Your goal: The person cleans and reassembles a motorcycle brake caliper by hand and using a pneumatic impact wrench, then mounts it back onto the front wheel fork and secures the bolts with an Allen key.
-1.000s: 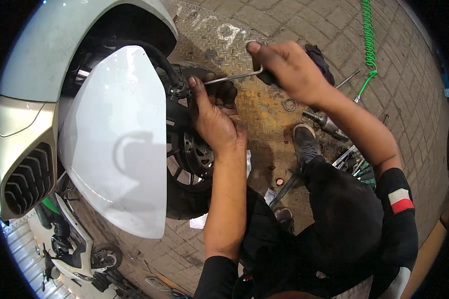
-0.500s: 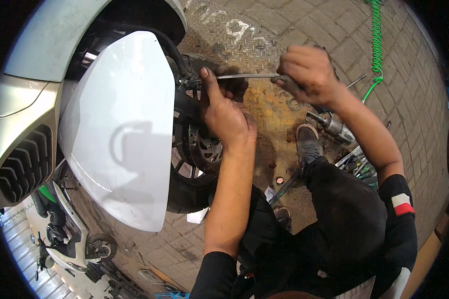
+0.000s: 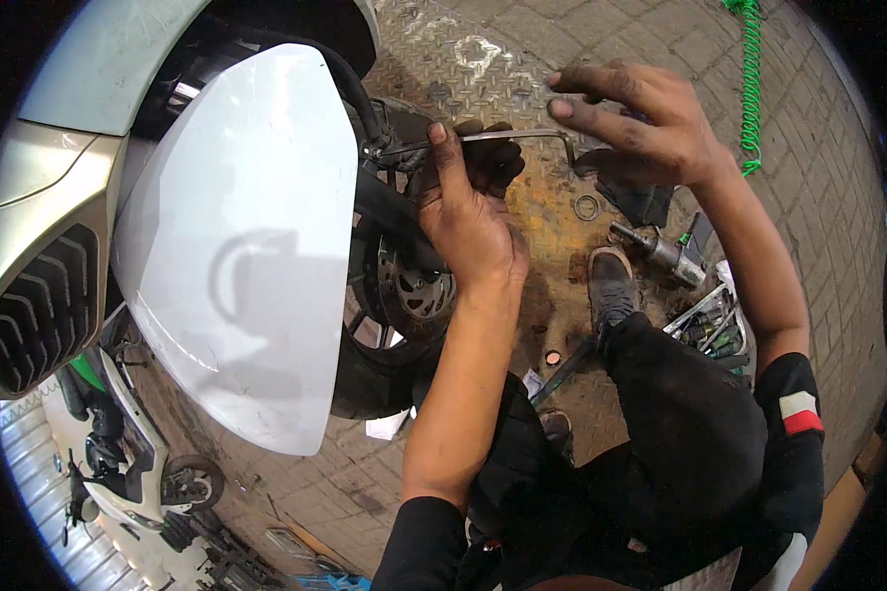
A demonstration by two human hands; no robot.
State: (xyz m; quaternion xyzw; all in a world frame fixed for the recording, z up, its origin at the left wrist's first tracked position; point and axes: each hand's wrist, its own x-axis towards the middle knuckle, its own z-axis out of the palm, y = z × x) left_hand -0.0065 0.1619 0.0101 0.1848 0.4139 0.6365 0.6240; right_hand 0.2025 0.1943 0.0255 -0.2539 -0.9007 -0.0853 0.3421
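Here the left hand (image 3: 468, 222) pinches the shaft of a bent metal wrench (image 3: 517, 136) against the scooter's front wheel (image 3: 404, 295), index finger extended along it. The right hand (image 3: 641, 123) hovers over the wrench's bent end, fingers spread open, gripping nothing.

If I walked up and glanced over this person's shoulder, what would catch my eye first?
Probably the big glossy white mudguard of a scooter, filling the left half of the view over the front wheel. Next, the two bare hands at top centre: the left hand rests a finger on a thin bent metal rod by the wheel, while the right hand hovers open-fingered at its bent end. A bright green coiled hose hangs at upper right.
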